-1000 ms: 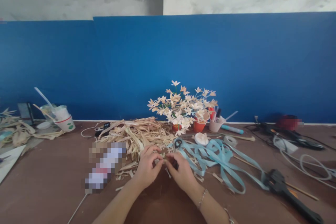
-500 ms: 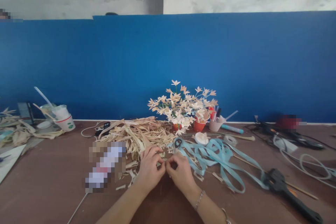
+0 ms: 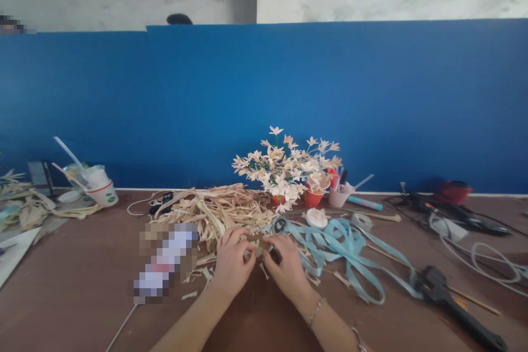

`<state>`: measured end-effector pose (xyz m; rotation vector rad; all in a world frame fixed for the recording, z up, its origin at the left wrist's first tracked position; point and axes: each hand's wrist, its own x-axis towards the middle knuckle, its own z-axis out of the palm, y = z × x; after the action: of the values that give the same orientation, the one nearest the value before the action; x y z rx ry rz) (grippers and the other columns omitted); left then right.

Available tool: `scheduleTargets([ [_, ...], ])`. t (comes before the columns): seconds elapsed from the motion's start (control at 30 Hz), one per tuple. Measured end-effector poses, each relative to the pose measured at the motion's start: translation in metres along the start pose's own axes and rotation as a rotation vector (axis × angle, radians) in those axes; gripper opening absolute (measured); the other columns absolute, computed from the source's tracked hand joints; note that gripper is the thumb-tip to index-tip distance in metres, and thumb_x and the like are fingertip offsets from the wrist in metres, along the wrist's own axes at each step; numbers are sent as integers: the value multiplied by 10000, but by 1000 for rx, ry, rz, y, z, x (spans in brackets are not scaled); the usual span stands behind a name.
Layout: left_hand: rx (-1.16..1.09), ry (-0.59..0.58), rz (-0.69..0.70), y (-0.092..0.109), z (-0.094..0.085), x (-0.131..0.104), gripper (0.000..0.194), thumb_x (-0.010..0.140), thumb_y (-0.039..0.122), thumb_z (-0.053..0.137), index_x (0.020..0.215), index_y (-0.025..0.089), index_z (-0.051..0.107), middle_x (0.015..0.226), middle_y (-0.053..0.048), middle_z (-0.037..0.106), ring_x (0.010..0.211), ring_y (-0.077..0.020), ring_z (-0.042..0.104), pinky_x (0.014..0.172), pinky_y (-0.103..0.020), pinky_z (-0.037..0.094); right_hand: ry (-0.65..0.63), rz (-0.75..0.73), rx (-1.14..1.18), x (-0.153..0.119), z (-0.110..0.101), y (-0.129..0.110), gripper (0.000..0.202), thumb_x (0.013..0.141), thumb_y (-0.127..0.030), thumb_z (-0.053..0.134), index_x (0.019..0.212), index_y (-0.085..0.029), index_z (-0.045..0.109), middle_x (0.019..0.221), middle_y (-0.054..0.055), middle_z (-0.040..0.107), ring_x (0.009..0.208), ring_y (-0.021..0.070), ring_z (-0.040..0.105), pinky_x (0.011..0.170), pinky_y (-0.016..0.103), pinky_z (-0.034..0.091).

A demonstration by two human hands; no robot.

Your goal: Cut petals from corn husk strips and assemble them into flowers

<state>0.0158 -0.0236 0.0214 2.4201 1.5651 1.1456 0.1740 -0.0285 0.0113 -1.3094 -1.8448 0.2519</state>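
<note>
My left hand (image 3: pixel 234 260) is over the near middle of the table, thumb and fingers curled into a pinch. Facing it, my right hand (image 3: pixel 286 265) has its thumb and fingers bent toward each other, with a bracelet on the wrist. Whatever lies between the fingertips is too small to make out. A small pale scrap (image 3: pixel 264 270) is on the table below the fingertips. Behind my left hand spreads a heap of dried husk strips (image 3: pixel 223 206). Light blue ribbon (image 3: pixel 350 242) lies in loops right of my right hand.
Pale handmade flowers (image 3: pixel 284 168) stand in small red pots (image 3: pixel 313 198) before a blue partition (image 3: pixel 198 99). A black-handled tool, apparently a glue gun (image 3: pixel 457 308), lies at right near cables (image 3: pixel 474 258). At left are a white cup (image 3: pixel 103 193) and a blurred-out object (image 3: pixel 165 261).
My hands have moved slightly apart, and the fingertips that were nearly touching now have a wider gap. A pale scrap shows beneath them. More of a dark rounded shape shows above the partition.
</note>
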Motion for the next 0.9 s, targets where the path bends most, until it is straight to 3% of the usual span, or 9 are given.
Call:
scheduleTargets([
  [0.17,-25,-27,60,5,2,-2,111,697,104,574,671,211,583,1022,-47,578,1065,-254,455,863,-426,373,-89,-54,-51,-2,1,-9,125,776,-129,519,727,-205,606,754,10,622,802,179,524,747,300,307],
  [0.37,-32,4,-40,10,2,-4,141,652,77,576,588,199,544,977,-45,602,1023,-258,487,839,-431,376,6,-2,-149,-4,3,-8,120,714,-98,542,630,-183,552,677,1,587,733,169,508,705,291,283],
  [0.47,-20,33,-94,5,2,-2,134,670,96,573,584,197,556,973,-43,603,1009,-261,494,826,-432,378,86,44,-174,-2,2,1,118,721,-102,521,648,-186,559,687,10,595,751,182,518,703,291,293],
  [0.6,-27,11,-40,2,2,-1,116,698,118,575,623,205,585,965,-41,599,1004,-252,493,831,-425,383,35,9,-74,1,2,5,88,745,-161,536,793,-199,599,808,27,633,812,192,541,712,288,326],
  [0.77,-27,11,1,6,3,-3,125,683,99,576,626,210,584,945,-39,599,990,-244,499,830,-418,385,-25,19,-87,-2,6,-3,111,745,-144,538,643,-189,547,681,0,607,731,171,534,703,287,309],
  [0.9,14,40,-23,9,5,-5,129,665,99,588,605,211,569,959,-40,603,1004,-254,491,828,-426,372,-4,-5,-139,-5,10,-7,125,763,-131,526,650,-184,534,666,-5,599,708,160,526,698,289,289],
])
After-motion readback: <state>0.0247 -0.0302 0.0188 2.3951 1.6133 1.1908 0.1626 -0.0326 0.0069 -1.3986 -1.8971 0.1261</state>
